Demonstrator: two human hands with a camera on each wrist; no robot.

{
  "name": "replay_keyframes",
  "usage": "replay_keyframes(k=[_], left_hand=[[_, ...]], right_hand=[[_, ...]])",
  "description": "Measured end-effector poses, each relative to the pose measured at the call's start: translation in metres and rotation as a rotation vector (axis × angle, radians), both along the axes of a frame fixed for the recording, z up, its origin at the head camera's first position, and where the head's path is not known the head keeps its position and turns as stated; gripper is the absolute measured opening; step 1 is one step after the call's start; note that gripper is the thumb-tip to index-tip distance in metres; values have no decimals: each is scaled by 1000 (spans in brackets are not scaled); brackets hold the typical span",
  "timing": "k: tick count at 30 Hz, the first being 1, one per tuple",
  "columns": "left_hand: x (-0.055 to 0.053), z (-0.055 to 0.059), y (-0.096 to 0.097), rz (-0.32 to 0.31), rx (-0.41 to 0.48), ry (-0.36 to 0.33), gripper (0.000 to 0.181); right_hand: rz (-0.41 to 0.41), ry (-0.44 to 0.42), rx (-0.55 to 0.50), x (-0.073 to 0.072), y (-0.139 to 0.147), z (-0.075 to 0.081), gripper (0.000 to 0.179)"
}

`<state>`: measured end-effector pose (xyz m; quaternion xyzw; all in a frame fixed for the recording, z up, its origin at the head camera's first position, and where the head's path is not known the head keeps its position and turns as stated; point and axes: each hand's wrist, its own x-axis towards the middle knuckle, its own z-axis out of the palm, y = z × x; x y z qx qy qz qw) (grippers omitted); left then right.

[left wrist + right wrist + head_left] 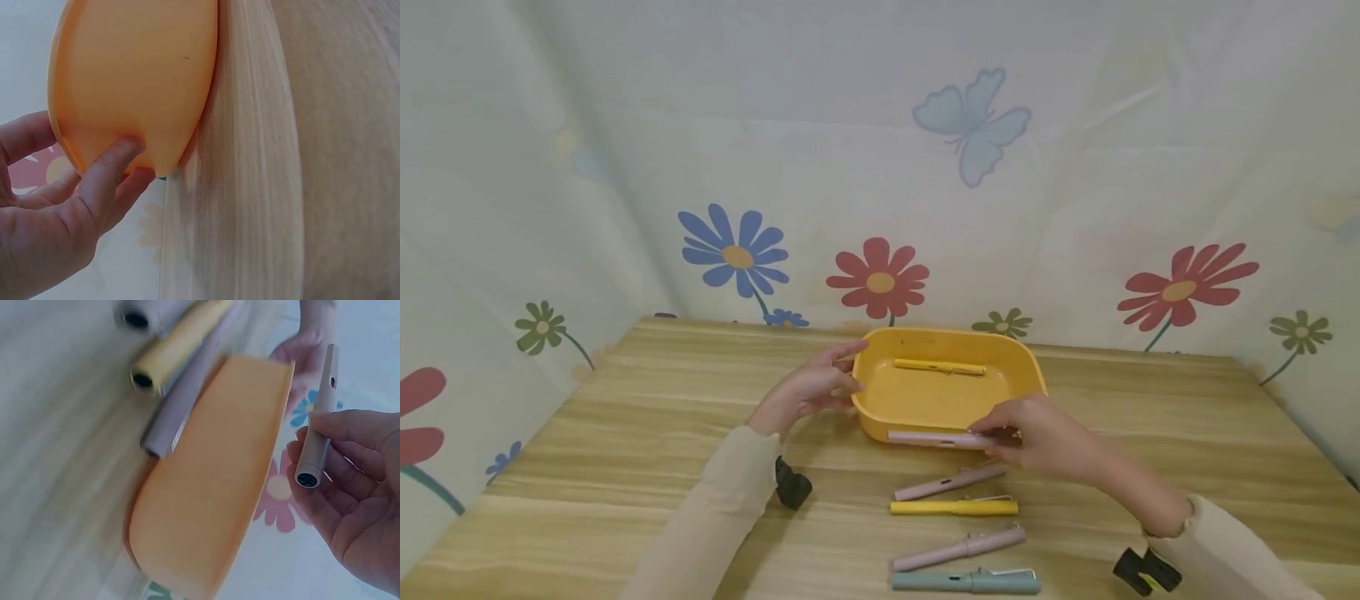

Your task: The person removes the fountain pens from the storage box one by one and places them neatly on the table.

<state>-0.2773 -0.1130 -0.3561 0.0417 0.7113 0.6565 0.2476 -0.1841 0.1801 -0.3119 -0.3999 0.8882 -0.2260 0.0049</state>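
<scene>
A yellow plastic basin (pixel 880 417) stands on the wooden table with one yellow pen (pixel 940 366) lying inside. My left hand (pixel 812 385) holds the basin's left end, its thumb against the outer wall and fingers round the rim and side, as the left wrist view shows. Over the basin's near rim, my right hand (pixel 1037 437) pinches a pale pink fountain pen (pixel 319 434) between thumb and fingers, nearly level. Below lie a mauve pen (pixel 947 482), a yellow clip pen (pixel 955 507), another mauve pen (pixel 958 549) and a grey-green pen (pixel 966 582), roughly in a column.
The wooden table (pixel 587 483) reaches back to a pale cloth (pixel 820 158) printed with flowers and a butterfly. Both wrists wear black straps, such as the one on the left wrist (pixel 792 483). The basin sits near the table's back edge.
</scene>
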Motion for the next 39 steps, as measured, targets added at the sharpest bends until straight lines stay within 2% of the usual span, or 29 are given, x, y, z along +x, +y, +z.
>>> replay_keyframes(k=[5, 13, 16, 19, 21, 24, 25, 27, 28, 31, 32, 33, 37, 38, 39], left_hand=[[2, 0, 0, 9, 1, -8, 73], [2, 1, 0, -2, -26, -5, 72], [1, 1, 1, 0, -31, -9, 73], [0, 1, 1, 1, -29, -10, 73], [0, 1, 1, 2, -31, -5, 73], [1, 2, -1, 17, -53, 8, 71], [2, 2, -2, 23, -63, 11, 70], [3, 2, -3, 22, -79, 20, 69], [3, 2, -4, 19, -85, 23, 68], [4, 2, -3, 17, -90, 20, 67], [4, 2, -3, 15, -91, 19, 67], [4, 2, -3, 18, -88, 15, 67], [2, 2, -1, 26, -81, 4, 68], [2, 2, -1, 26, -76, -2, 68], [2, 2, -1, 30, -78, -5, 68]], right_hand=[[37, -42, -45, 22, 1, -5, 21], [63, -57, -90, 49, 7, -19, 22], [97, -55, -88, 57, 9, -24, 22], [139, -10, -100, 64, 10, -28, 22], [137, -49, -103, 69, 9, -30, 23], [92, -208, -78, 75, 8, -30, 25], [53, -310, -69, 77, 8, -30, 24], [11, -422, -49, 81, 8, -31, 23], [-37, -523, -43, 83, 8, -32, 23], [-91, -684, -57, 88, 8, -36, 20], [-61, -652, -50, 89, 8, -37, 19], [-74, -689, -50, 90, 8, -38, 20], [-35, -688, -34, 93, 8, -41, 29], [-44, -697, -22, 95, 8, -41, 32], [-76, -743, -18, 96, 8, -41, 35]])
